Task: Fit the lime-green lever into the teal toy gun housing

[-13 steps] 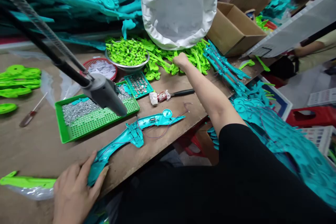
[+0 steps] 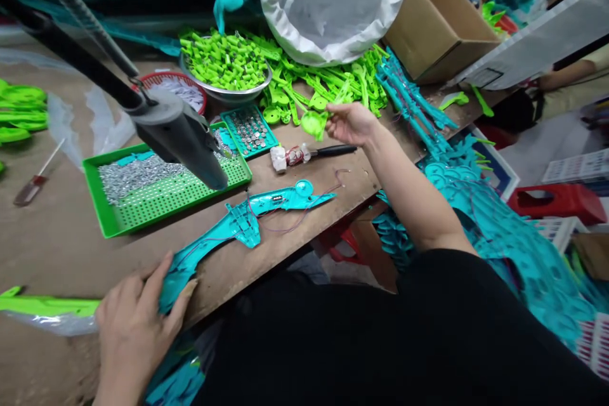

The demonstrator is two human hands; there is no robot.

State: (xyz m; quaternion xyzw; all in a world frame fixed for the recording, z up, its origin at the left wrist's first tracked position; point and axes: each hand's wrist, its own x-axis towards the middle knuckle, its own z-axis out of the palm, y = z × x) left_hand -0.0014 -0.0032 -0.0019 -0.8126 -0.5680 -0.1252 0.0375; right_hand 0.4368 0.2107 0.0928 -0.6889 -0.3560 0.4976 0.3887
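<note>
My left hand (image 2: 137,314) grips the near end of a long turquoise plastic shell half (image 2: 242,222) lying on the bench. Thin wires run along the shell and loop out past its far end; small metal parts sit inside it. My right hand (image 2: 352,124) is closed on a lime-green plastic piece (image 2: 314,124) with a round cupped end, held just in front of the green pile (image 2: 342,85). Below that hand lies a hammer (image 2: 297,155) with a black handle and a wrapped head.
A green tray (image 2: 223,177) of screws, a turquoise tray (image 2: 250,130) of small round metal parts, a bowl (image 2: 233,94) of green pieces and a red basket (image 2: 202,101) stand behind. An electric screwdriver (image 2: 183,133) hangs over the green tray. Turquoise shells (image 2: 514,254) are stacked right.
My right hand has drawn back from the green pile toward me, now with a lime-green piece in its fingers. The left hand keeps its hold on the turquoise shell. The view has shifted slightly.
</note>
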